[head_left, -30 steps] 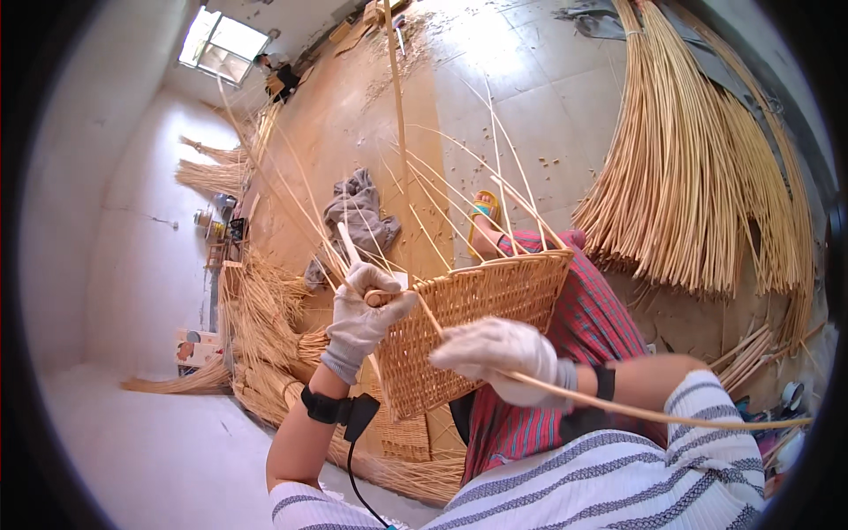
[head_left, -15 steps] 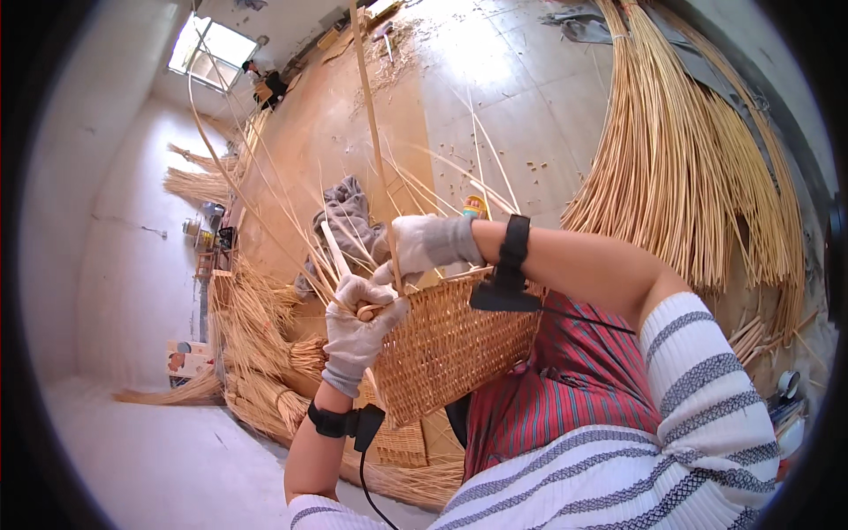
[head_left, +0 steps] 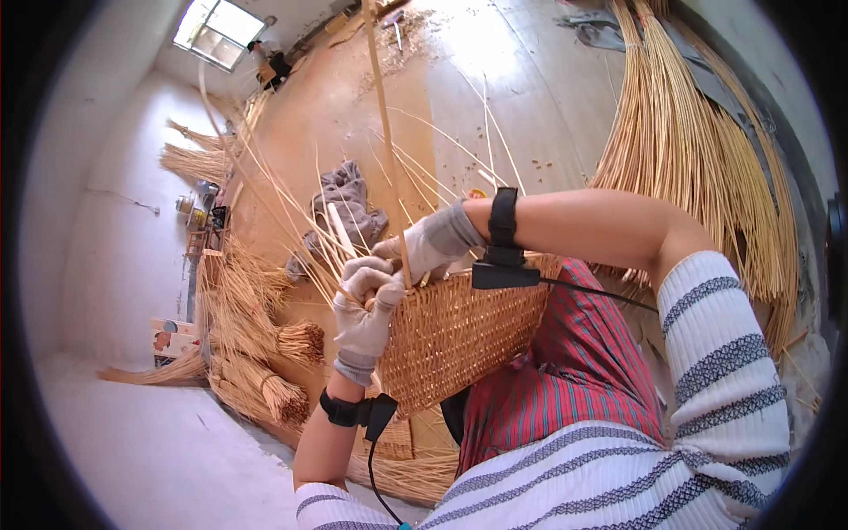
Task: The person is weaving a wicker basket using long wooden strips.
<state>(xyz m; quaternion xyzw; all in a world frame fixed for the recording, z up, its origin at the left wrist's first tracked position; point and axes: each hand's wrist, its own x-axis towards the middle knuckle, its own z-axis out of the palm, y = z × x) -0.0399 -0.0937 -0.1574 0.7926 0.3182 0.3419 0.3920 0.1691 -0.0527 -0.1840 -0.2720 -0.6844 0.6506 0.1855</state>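
Observation:
A woven wicker basket [head_left: 464, 340] rests tilted against my lap, its upper corner between my hands. My left hand [head_left: 364, 309], in a pale work glove, is closed at that corner around a wicker rod, whose tan bit shows between the fingers. Just above the rim, my gloved right hand [head_left: 433, 240] has its fingers bent and pinched around a wicker strand; its fingertips are partly hidden. A long, thick upright rod [head_left: 382, 106] rises from the corner between the hands. Several loose thin strands [head_left: 296, 216] fan out from the rim, away from me.
A grey cloth [head_left: 344, 208] lies on the floor beyond my hands. Large bundles of long rods [head_left: 698, 168] lie at right, with wicker bundles [head_left: 252, 336] along the left wall. Another person [head_left: 269, 64] is far off near the window [head_left: 219, 34]. Wood scraps [head_left: 415, 40] litter the far floor.
My right hand has turned and come down slightly, its wrist dropping toward the rim. My left hand has shifted a little right with the basket corner. The whole view has swung slightly.

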